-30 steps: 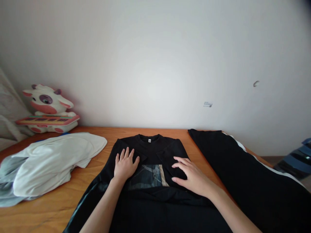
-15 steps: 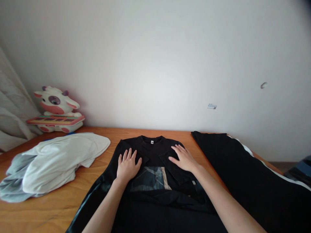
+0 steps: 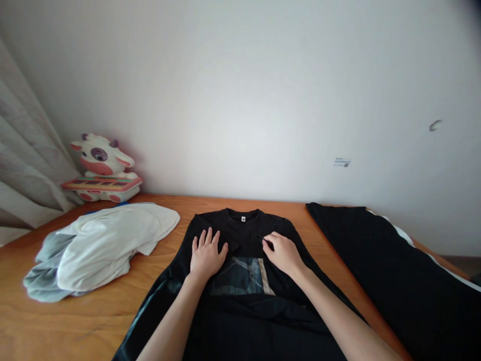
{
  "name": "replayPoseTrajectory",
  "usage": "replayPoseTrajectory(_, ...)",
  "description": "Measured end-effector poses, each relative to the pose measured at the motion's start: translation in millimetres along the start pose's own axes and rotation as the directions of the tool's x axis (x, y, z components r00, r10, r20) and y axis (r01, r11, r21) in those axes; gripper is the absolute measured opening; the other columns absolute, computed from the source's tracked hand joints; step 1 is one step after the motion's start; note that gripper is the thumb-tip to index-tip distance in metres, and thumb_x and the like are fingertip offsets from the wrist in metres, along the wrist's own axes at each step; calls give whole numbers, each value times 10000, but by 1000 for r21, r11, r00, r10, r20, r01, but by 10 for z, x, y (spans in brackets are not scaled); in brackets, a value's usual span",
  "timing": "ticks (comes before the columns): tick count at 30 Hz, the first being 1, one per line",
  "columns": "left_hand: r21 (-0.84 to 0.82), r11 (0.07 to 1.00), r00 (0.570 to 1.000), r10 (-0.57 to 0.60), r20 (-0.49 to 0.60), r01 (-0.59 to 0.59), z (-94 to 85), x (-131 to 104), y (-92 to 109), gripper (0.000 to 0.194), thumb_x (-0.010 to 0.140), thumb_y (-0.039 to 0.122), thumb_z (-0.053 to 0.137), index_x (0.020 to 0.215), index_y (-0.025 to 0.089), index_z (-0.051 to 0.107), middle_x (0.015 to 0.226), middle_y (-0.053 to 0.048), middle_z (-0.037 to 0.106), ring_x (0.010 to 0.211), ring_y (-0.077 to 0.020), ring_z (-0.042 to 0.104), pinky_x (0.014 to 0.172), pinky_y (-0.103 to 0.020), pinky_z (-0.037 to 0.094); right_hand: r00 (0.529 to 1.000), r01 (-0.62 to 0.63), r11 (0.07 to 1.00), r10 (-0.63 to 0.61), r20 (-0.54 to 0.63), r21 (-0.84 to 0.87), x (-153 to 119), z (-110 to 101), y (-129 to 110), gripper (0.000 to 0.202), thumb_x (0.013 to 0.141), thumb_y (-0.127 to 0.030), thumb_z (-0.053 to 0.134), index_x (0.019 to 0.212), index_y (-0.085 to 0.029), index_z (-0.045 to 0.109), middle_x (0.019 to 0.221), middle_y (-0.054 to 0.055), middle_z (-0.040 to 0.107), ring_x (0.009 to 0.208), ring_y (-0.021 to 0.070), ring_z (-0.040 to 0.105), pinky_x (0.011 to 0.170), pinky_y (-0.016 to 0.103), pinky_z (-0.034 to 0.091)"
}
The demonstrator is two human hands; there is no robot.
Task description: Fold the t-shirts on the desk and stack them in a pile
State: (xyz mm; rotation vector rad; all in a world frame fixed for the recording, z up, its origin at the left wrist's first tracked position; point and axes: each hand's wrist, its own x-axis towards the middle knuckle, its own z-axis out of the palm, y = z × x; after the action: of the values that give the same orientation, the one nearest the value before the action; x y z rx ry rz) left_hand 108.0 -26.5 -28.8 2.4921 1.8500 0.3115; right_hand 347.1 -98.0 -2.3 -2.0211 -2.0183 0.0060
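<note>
A black T-shirt (image 3: 244, 235) lies in front of me, its neckline with a small white label pointing away. A dark printed panel with a beige strip shows on its chest. My left hand (image 3: 207, 255) rests flat on the left sleeve, fingers spread. With thumb and fingers closed, my right hand (image 3: 283, 253) pinches the edge of the folded-in right sleeve, a bit of black cloth standing up at the fingertips. More dark cloth (image 3: 259, 328) lies bunched below the print, partly behind my forearms.
White and grey clothes (image 3: 108, 245) lie heaped on the wooden surface (image 3: 75, 331) at left. Behind them, a cow-shaped toy keyboard (image 3: 105, 170) stands against the wall. Black trousers with a white stripe (image 3: 372, 265) lie at right. A curtain (image 3: 30, 140) hangs at far left.
My right hand has gone from lying open on the right sleeve to pinching its edge. My left hand stays flat on the shirt. The whole view has shifted slightly.
</note>
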Motion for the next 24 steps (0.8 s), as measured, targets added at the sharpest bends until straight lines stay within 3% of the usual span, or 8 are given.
replayPoseTrajectory(2, -9, 1000, 1000, -4, 6, 4, -9, -3, 8, 603, 1013, 483, 429, 1530, 178, 495, 1640, -143, 379, 1540, -344, 299, 1242, -571, 224, 999, 48, 998, -49, 16, 41, -3, -20, 51, 402, 1058, -397, 401, 933, -272, 763, 964, 14, 744, 870, 165, 707, 759, 248, 506)
replayPoseTrajectory(4, -15, 1000, 1000, -15, 13, 15, -21, -7, 18, 608, 1013, 483, 424, 1535, 177, 487, 1644, -146, 371, 1544, -345, 290, 1246, -571, 213, 999, 54, 997, -54, 2, 52, 14, -28, 128, 412, 1066, -433, 376, 1029, -290, 761, 1101, 15, 749, 1027, 172, 692, 903, 261, 502)
replayPoseTrajectory(7, -18, 1000, 1000, -21, 22, 22, -37, -15, 27, 615, 1012, 477, 417, 1544, 175, 474, 1648, -149, 361, 1547, -348, 281, 1248, -572, 205, 993, -105, 994, 105, -63, -1, 81, 24, 286, 485, 1076, -387, 293, 1436, -221, 572, 1508, 92, 557, 1404, 210, 478, 1158, 353, 363)
replayPoseTrajectory(9, -21, 1000, 1000, -18, 26, 18, -44, -21, 28, 619, 1011, 478, 411, 1548, 175, 468, 1651, -150, 355, 1548, -350, 278, 1248, -573, 205, 971, -235, 971, 233, -43, -36, 136, 109, 399, 571, 1066, -393, 289, 1558, -134, 419, 1628, 161, 398, 1517, 260, 324, 1225, 449, 269)
replayPoseTrajectory(12, -17, 1000, 1000, -16, 26, 17, -42, -24, 28, 622, 1010, 478, 409, 1549, 173, 468, 1652, -162, 348, 1550, -350, 272, 1249, -567, 202, 933, -349, 935, 353, 69, -71, 200, 256, 536, 682, 1034, -525, 351, 1591, -132, 372, 1665, 204, 305, 1549, 347, 245, 1231, 589, 193)
replayPoseTrajectory(16, -10, 996, 996, -85, 22, 85, -26, -9, 45, 668, 993, 541, 414, 1561, 190, 451, 1662, -186, 318, 1548, -408, 242, 1233, -628, 170, 906, -382, 918, 394, 154, -105, 238, 327, 610, 749, 1008, -657, 313, 1626, -232, 304, 1707, 159, 209, 1574, 338, 152, 1235, 605, 125)
replayPoseTrajectory(21, -18, 990, 989, -141, 38, 142, -18, 19, 78, 743, 974, 609, 395, 1583, 184, 407, 1676, -196, 273, 1555, -436, 193, 1222, -667, 128, 947, -298, 921, 318, 44, -252, 201, 239, 463, 703, 1032, -579, 305, 1592, -162, 384, 1692, 208, 228, 1574, 346, 138, 1234, 587, 65)
replayPoseTrajectory(24, -14, 989, 988, -148, 51, 149, -25, 32, 83, 785, 962, 657, 375, 1591, 189, 391, 1682, -189, 264, 1559, -438, 177, 1218, -674, 120, 948, -287, 927, 310, 64, -243, 141, 227, 319, 729, 1021, -633, 277, 1600, -200, 375, 1688, 195, 250, 1570, 351, 155, 1232, 575, 73)
